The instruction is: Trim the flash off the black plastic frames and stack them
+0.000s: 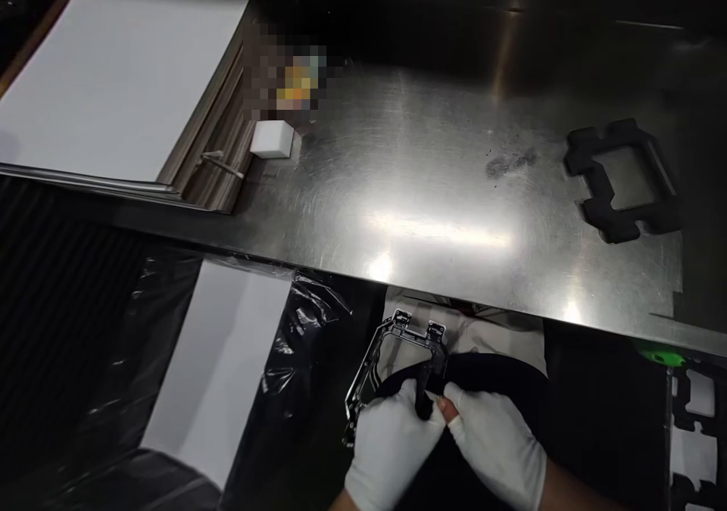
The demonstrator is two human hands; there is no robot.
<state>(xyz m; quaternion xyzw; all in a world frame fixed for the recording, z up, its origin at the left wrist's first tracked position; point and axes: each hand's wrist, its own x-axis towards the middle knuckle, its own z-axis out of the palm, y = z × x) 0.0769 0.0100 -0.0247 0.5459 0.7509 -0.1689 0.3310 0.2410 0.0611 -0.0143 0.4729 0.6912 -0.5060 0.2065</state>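
Note:
A black metal frame point(363, 375) with two screw-holed tabs at its top is held over my lap, below the front edge of the steel table. My left hand point(391, 439), in a white glove, is closed on the frame's lower part. My right hand point(491, 435), also gloved in white with a bare thumb tip showing, is closed right beside it, fingertips meeting those of the left. Whatever lies between the right fingertips is too small to make out.
The steel table point(432, 193) bears a stack of white sheets point(113, 64), a white block point(273, 139) and a dark cut-out frame point(602, 193). White sheet point(221, 367) and black plastic lie lower left; a rack with white pieces point(696, 450) stands lower right.

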